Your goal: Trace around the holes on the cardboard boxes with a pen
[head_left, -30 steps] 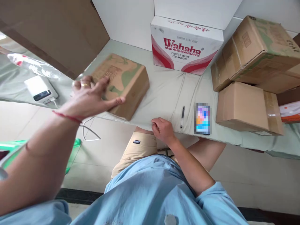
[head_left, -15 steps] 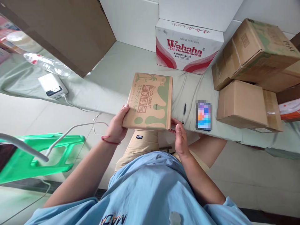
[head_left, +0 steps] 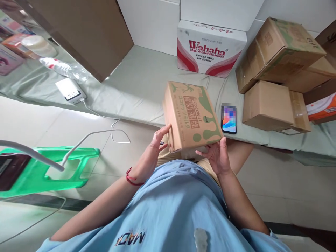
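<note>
1) Nearest is the left hand (head_left: 151,152); its fingertips touch the left side of the carton box (head_left: 194,115). These fingers look a little apart, but some parts are hidden, so I cannot tell if they clamp the box
2) The right hand (head_left: 219,155) is palm up at the near right corner of the box. Its thumb touches this corner, and the other fingers are spread apart below the near edge, not wrapped around it
3) The box is tilted between the two hands, above the lap (head_left: 242,154) and the near edge of the cloth-covered table (head_left: 131,80). Whether its far part rests on the cloth, I cannot tell
4) The support on the right side seems light to me; if the thumb slips from the corner, the box could turn and fall toward the lap
5) Just beside the box is the phone (head_left: 229,127); a swing to the right could push it
6) To the left, the power bank (head_left: 69,90) lies near the table edge, and its cable (head_left: 105,131) hangs low. If the left arm catches this cable, the power bank could be pulled down
7) Farther away, the Wahaha box (head_left: 210,49) stands near the wall (head_left: 152,24), seemingly out of danger
</note>
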A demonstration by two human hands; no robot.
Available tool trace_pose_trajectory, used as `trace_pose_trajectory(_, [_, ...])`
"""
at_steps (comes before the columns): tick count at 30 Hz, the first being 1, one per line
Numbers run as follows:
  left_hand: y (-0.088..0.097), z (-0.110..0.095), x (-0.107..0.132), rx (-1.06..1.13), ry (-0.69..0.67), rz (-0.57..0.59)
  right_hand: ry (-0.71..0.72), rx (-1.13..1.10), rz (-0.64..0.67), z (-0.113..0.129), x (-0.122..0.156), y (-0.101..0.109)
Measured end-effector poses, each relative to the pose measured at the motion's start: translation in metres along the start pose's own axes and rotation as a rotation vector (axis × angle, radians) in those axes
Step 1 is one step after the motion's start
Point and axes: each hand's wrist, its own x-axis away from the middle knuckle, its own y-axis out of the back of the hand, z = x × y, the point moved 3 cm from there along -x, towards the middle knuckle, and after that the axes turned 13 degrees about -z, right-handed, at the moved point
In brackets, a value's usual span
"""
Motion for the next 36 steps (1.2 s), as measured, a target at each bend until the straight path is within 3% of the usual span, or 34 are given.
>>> trace_pose_trajectory(6, [-0.001, 0.011, 0.012, 0.020, -0.038, -0.014, -0.027, -0.044, -0.021, 0.000, 0.007, 0.006])
trace_pose_trajectory(12, [0.007, 0.026, 0.012, 0.170, -0.016, -0.046, 0.048, -0.095, -0.065, -0.011, 0.008, 0.007])
trace_pose_trajectory(17, [0.010, 0.041, 0.001, 0.313, 0.100, -0.149, 0.077, -0.107, -0.090, -0.019, 0.011, 0.008])
trace_pose_trajectory(20, [0.007, 0.038, 0.000, 0.323, 0.133, -0.151, 0.027, -0.151, -0.037, -0.015, 0.011, 0.013])
trace_pose_trajectory(25, [-0.006, 0.031, 0.003, 0.385, 0.223, -0.037, -0.104, -0.221, 0.028, -0.014, 0.010, 0.028])
trace_pose_trajectory(30, [-0.009, 0.026, 0.001, 0.305, 0.144, -0.037, -0.085, -0.253, -0.061, -0.021, 0.015, 0.035])
trace_pose_trajectory(36, [-0.003, 0.019, 0.006, 0.128, 0.020, -0.106, -0.035, -0.183, -0.017, -0.020, 0.024, 0.024])
